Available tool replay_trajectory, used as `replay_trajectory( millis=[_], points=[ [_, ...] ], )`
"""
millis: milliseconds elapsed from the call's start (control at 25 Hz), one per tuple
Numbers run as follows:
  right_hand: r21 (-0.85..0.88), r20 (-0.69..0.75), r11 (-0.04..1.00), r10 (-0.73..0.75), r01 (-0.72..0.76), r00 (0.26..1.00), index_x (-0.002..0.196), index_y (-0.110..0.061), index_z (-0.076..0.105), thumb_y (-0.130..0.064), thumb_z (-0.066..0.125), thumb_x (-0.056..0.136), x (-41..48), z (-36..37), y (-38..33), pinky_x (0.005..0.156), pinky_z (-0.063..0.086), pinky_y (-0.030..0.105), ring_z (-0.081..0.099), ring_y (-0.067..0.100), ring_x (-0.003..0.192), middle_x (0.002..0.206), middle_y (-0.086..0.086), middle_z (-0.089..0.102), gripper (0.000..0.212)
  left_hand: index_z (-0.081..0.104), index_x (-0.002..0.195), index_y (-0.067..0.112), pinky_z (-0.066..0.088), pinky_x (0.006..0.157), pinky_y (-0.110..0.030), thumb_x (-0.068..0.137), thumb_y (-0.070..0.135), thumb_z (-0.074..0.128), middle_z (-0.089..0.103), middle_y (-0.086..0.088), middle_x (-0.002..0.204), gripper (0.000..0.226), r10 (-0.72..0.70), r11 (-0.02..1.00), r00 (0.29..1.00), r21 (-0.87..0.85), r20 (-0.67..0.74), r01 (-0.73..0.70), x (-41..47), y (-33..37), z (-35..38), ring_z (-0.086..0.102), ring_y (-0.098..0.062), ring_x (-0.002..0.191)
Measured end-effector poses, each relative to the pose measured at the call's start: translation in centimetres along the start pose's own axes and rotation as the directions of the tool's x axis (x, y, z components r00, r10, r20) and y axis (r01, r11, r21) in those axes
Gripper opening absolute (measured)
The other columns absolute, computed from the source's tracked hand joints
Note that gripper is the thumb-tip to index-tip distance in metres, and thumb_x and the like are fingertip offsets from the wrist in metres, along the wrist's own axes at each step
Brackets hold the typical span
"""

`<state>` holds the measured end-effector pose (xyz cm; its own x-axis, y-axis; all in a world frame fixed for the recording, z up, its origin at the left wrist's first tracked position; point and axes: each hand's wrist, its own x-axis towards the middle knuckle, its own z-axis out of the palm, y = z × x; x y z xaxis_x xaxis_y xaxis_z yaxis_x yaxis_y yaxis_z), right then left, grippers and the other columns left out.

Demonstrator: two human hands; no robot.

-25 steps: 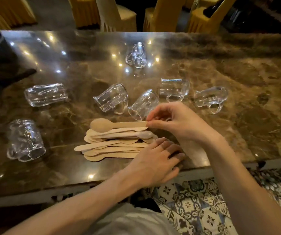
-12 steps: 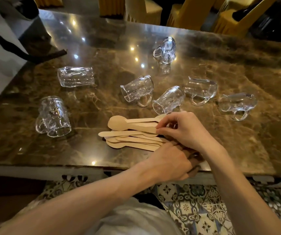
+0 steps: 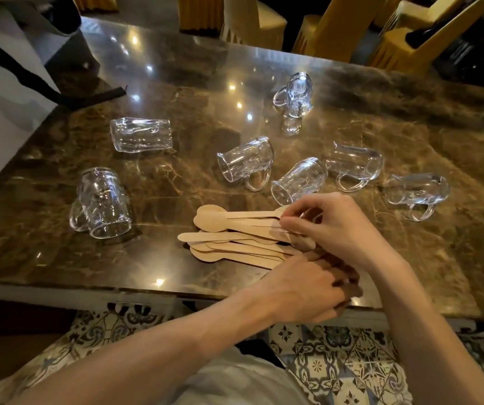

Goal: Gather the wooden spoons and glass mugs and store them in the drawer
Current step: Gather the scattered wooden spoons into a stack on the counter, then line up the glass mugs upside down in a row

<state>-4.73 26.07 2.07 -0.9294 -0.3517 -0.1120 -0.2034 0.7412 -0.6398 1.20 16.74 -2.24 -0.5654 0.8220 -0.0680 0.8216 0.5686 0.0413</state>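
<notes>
Several flat wooden spoons (image 3: 235, 241) lie stacked near the front edge of the brown marble table (image 3: 410, 135). My right hand (image 3: 331, 226) pinches the handle ends of the top spoons. My left hand (image 3: 308, 287) rests palm down over the handle ends of the lower spoons at the table's edge. Several clear glass mugs lie on their sides around the pile: one at the left front (image 3: 100, 203), one behind it (image 3: 141, 135), one in the middle (image 3: 246, 162), others further right (image 3: 299, 181) and at the far right (image 3: 416, 191). No drawer shows.
A grey bag with a black strap (image 3: 4, 83) stands at the table's left end. Yellow-covered chairs (image 3: 252, 21) line the far side. Patterned floor tiles (image 3: 337, 363) lie below the front edge.
The view has swung left and closer. My right hand has brought the top spoon down onto the pile, and the spoons now lie closer together under both hands.
</notes>
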Motion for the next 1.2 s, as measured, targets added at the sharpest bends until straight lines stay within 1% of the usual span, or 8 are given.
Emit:
replay_trajectory(
  millis=[120,280,440,520,600,760,960,1200],
  points=[
    [0.115,-0.091,0.992,0.062,-0.051,0.994,0.081,-0.03,0.072,-0.041,0.069,0.077,0.8,-1.8,0.2,0.06,0.049,0.011,0.062,-0.003,0.067,0.071,-0.014,0.069,0.012,0.06,0.123,0.015,0.035,0.102,-0.032,0.097,0.024,0.045,0.061,-0.005,0.126,0.031,0.054,0.961,0.954,-0.244,-0.296,-0.13,-3.2,-0.7,-2.7,0.055,-0.019,0.115],
    [0.284,-0.236,0.939,0.264,-0.194,0.935,0.087,-0.023,0.071,-0.035,0.069,0.081,1.2,-2.7,2.3,0.049,0.043,0.01,0.059,-0.003,0.058,0.07,-0.009,0.068,0.014,0.068,0.106,0.016,0.052,0.082,-0.027,0.09,0.021,0.059,0.069,0.003,0.102,0.019,-0.351,0.813,0.758,-0.58,-0.549,-0.044,-9.4,-4.0,-4.2,0.063,-0.009,0.094],
    [0.282,-0.217,0.904,0.387,-0.322,0.896,0.106,-0.02,0.064,-0.033,0.068,0.082,1.7,-2.0,3.5,0.067,0.052,0.023,0.063,0.01,0.085,0.095,-0.003,0.066,0.028,0.062,0.102,0.045,0.049,0.07,-0.013,0.087,0.042,0.058,0.065,0.025,0.097,0.016,-0.79,0.569,0.465,-0.761,-0.401,0.311,-18.0,-10.3,-4.1,0.06,0.007,0.088],
    [0.248,-0.214,0.908,0.392,-0.339,0.895,0.116,-0.021,0.058,-0.036,0.068,0.081,2.2,-1.7,3.2,0.084,0.053,0.037,0.06,0.013,0.096,0.104,-0.005,0.063,0.039,0.061,0.097,0.053,0.051,0.071,-0.024,0.083,0.05,0.058,0.064,0.03,0.094,0.014,-0.931,0.346,0.271,-0.821,-0.243,0.453,-21.4,-13.1,-2.9,0.061,0.007,0.087],
    [0.207,-0.22,0.918,0.381,-0.339,0.898,0.124,-0.023,0.052,-0.042,0.068,0.079,2.7,-1.5,2.9,0.089,0.051,0.042,0.057,0.014,0.102,0.112,-0.005,0.06,0.051,0.062,0.094,0.055,0.053,0.078,-0.037,0.079,0.057,0.058,0.066,0.023,0.091,0.015,-0.98,0.189,0.153,-0.825,-0.125,0.533,-23.6,-15.1,-1.7,0.063,-0.005,0.091],
    [0.156,-0.103,0.913,0.394,-0.376,0.914,0.136,-0.024,0.039,-0.062,0.061,0.069,3.3,-1.4,2.5,0.093,0.049,0.048,0.054,0.019,0.11,0.126,-0.002,0.054,0.08,0.061,0.086,0.051,0.041,0.075,-0.02,0.081,0.053,0.06,0.062,0.022,0.093,0.005,-0.988,0.109,0.154,-0.8,-0.022,0.589,-24.0,-16.4,-0.6,0.06,-0.009,0.094],
    [0.128,-0.032,0.916,0.386,-0.38,0.922,0.13,-0.028,0.044,-0.074,0.06,0.056,4.0,-1.2,2.1,0.081,0.047,0.034,0.055,0.011,0.097,0.115,-0.007,0.055,0.089,0.049,0.128,0.035,0.035,0.065,-0.019,0.066,0.074,0.049,0.055,0.014,0.099,0.074,-0.966,0.068,0.227,-0.719,0.127,0.692,-23.0,-16.1,-0.5,0.052,-0.001,0.08],
    [0.139,-0.023,0.912,0.391,-0.385,0.92,0.139,-0.021,0.029,-0.068,0.063,0.055,5.2,-1.1,1.7,0.081,0.048,0.035,0.056,0.018,0.101,0.12,0.001,0.055,0.101,0.035,0.139,0.03,0.035,0.064,-0.021,0.056,0.077,0.055,0.05,0.009,0.115,0.098,-0.915,0.067,0.299,-0.628,0.271,0.775,-23.2,-16.7,-1.6,0.051,0.0,0.08]
  ],
)
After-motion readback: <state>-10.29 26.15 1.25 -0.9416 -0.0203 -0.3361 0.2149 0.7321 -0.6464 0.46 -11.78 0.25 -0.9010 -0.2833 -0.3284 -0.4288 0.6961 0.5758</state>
